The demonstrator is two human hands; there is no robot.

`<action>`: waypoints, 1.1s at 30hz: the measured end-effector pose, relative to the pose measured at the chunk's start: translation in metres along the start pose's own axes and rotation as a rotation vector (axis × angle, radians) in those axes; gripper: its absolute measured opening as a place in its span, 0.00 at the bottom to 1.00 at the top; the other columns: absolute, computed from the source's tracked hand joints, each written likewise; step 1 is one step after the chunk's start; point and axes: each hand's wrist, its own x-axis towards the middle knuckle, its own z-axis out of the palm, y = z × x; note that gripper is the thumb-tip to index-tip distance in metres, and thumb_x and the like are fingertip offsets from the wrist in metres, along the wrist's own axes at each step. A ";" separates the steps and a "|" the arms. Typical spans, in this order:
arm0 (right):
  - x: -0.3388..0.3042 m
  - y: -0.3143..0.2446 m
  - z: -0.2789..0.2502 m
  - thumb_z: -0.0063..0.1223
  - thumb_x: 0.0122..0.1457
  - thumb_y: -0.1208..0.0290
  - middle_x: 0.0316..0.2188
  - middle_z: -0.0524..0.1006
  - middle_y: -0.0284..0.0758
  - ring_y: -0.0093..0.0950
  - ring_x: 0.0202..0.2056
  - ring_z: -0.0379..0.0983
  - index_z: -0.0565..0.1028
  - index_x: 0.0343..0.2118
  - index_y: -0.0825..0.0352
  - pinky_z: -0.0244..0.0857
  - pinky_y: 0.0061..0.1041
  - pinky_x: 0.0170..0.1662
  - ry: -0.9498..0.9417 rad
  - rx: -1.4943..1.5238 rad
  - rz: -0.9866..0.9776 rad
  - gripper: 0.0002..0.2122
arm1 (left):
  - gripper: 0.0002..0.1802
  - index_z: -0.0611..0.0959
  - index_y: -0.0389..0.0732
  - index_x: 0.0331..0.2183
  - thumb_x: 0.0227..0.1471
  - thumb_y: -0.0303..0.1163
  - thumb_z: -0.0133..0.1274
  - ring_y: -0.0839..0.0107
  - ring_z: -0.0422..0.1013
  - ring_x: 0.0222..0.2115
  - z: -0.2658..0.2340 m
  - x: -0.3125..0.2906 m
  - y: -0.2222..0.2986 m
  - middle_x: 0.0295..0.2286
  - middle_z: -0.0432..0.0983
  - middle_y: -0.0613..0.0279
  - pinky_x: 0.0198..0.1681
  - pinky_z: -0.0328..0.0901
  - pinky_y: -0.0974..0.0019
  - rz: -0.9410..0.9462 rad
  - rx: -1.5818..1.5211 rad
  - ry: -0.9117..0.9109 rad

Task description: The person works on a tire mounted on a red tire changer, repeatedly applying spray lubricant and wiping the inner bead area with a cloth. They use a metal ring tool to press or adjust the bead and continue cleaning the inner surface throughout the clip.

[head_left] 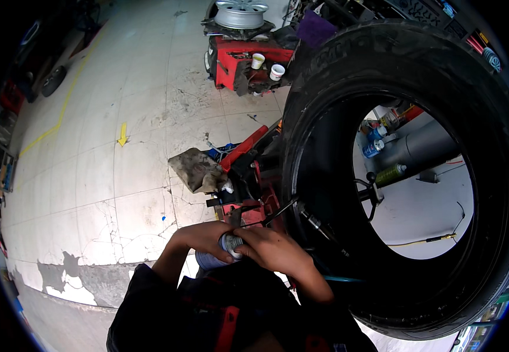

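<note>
Close to my body, both hands are on a pale grey-blue can (210,261) with a ridged, light-coloured neck. My left hand (206,237) wraps round its upper part, the thumb lying along the neck. From the other side my right hand (273,251) closes over the neck, its fingers bent and partly hidden. A thin dark rod (278,212) runs past my fingers toward the tyre; whether I hold it cannot be made out. The big black tyre (319,117) stands tilted at my right, its open middle facing me.
Beside the tyre is a red machine (246,212) with a dirty cloth (195,170) on it. Farther off, a red stand (227,58) carries a silver wheel rim (241,15) and white cups (276,72). Spray cans (373,148) show through the tyre's opening.
</note>
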 end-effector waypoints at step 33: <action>0.051 0.009 0.037 0.49 0.58 0.56 0.29 0.75 0.38 0.37 0.24 0.75 0.71 0.36 0.62 0.67 0.34 0.24 0.404 -0.202 0.410 0.13 | 0.39 0.73 0.37 0.48 0.35 0.42 0.70 0.65 0.71 0.44 -0.072 0.050 -0.036 0.41 0.75 0.58 0.48 0.64 0.63 -0.006 -0.265 -0.426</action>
